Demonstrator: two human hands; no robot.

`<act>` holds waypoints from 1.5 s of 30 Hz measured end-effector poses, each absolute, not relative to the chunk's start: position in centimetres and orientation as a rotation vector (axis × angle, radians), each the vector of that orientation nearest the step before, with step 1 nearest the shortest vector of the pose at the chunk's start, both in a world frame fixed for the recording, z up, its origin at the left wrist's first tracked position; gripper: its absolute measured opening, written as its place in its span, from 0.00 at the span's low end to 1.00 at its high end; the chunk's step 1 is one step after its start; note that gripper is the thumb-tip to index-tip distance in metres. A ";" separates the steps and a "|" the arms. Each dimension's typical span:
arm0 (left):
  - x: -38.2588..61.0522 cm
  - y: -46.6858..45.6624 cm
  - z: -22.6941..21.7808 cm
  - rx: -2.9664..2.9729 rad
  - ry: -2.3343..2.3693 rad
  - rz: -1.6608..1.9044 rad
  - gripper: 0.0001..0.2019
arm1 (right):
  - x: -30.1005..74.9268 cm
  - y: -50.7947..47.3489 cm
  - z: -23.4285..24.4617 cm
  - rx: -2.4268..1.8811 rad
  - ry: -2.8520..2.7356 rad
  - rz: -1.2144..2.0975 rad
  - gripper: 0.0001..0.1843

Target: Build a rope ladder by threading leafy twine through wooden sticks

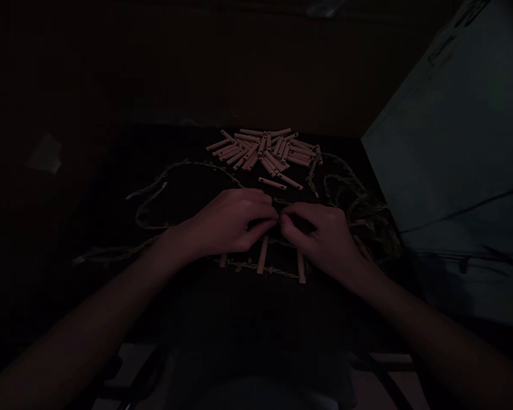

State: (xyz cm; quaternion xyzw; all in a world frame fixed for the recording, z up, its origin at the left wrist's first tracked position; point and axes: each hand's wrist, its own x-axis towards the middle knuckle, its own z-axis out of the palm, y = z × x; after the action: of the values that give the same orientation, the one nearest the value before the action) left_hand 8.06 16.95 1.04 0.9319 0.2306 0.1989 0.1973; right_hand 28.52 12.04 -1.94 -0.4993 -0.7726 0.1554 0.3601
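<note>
Left hand (235, 219): reaches in from the left, its thumb and forefinger brought together.
Right hand (325, 230): faces it, fingertips just beside the left's.
Grip: both pressed together in a pinch; what lies between is too dark to tell, perhaps a thin strand.
Below the hands: a ladder-like piece of pale, round wooden rungs (263, 256) joined by green-brown braided cord with small leaf-like tufts (248, 265), on the dark table (188, 199); three rungs show, partly covered.
Left side: a loose, curving length of the same leafy cord (188, 163).
Right side: a tangled bundle of green-brown cord (367, 213), near the right wrist.
Far side: a heap of short, pale wooden sticks with drilled holes (245, 155).
Snag risk: the right forearm could drag the bundle, pulling the rungs askew.
Slip risk: a loosened pinch could let a strand go slack.
Light risk: dimness could hide a misplaced strand.
</note>
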 end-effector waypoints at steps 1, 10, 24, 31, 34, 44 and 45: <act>8.1 16.9 0.9 2.631 0.636 0.563 0.10 | 28.5 12.0 -2.0 -1.292 -1.993 0.387 0.09; 8.1 17.1 0.8 2.647 0.584 0.824 0.10 | 29.3 12.6 -1.5 -1.329 -1.848 0.613 0.06; 8.1 16.6 1.4 2.618 0.720 0.654 0.10 | 29.0 11.8 -1.5 -1.193 -1.997 0.457 0.08; 8.5 16.6 1.1 2.495 0.724 0.565 0.12 | 28.7 11.7 -1.5 -1.261 -2.111 0.501 0.08; 8.6 16.6 1.1 2.443 0.705 0.561 0.12 | 28.7 11.8 -1.5 -1.268 -2.131 0.470 0.08; 8.7 16.7 1.5 2.128 0.677 0.591 0.12 | 28.6 12.0 -1.6 -1.216 -2.158 0.410 0.08; 8.7 16.7 1.5 2.088 0.680 0.582 0.12 | 28.6 12.0 -1.6 -1.207 -2.157 0.406 0.08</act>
State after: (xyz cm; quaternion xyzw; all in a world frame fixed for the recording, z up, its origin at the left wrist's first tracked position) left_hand 8.68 16.75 1.49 0.8334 0.2715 0.2325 0.4214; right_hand 28.61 11.98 -1.56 -0.4577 -0.8178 0.1540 0.3131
